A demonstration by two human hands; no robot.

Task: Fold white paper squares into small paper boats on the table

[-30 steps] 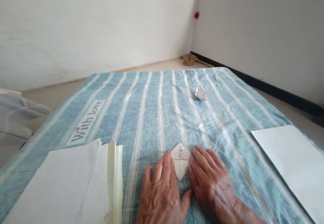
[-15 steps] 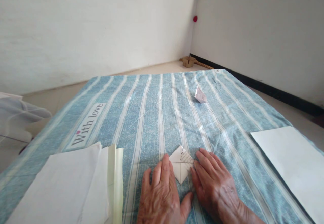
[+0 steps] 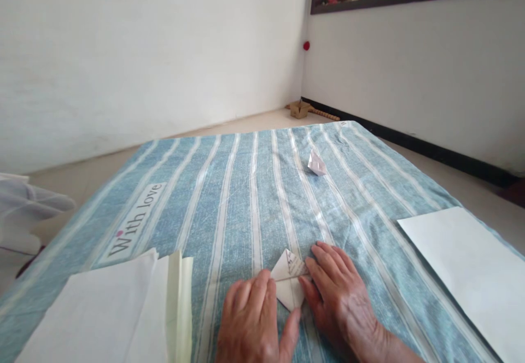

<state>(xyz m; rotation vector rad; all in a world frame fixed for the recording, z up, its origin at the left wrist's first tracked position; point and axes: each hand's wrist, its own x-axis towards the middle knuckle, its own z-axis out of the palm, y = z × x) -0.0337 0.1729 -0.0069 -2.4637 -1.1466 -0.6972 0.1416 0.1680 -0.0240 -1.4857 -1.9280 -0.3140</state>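
Observation:
A small folded paper square (image 3: 289,289), turned like a diamond, lies on the blue striped tablecloth before me. Its upper right part carries printed lines, while the rest is white. My left hand (image 3: 254,316) grips its left side, fingers bent at the left corner and thumb at the bottom point. On the right edge, my right hand (image 3: 338,294) has its thumb and fingertips closed at the corner. The lower half is slightly raised off the cloth. Beyond them stands a small folded paper boat (image 3: 316,164).
A stack of white paper (image 3: 88,311) with yellowish sheets (image 3: 179,303) lies at the left. Another white sheet (image 3: 463,264) rests at the right. The striped tablecloth (image 3: 217,204) covers the table. A small cardboard box (image 3: 299,110) is on the floor near the corner.
The view has tilted up slightly. My fingers have drawn in on the folded paper's edges, and its lower half has lifted a little. The paper boat has stayed put.

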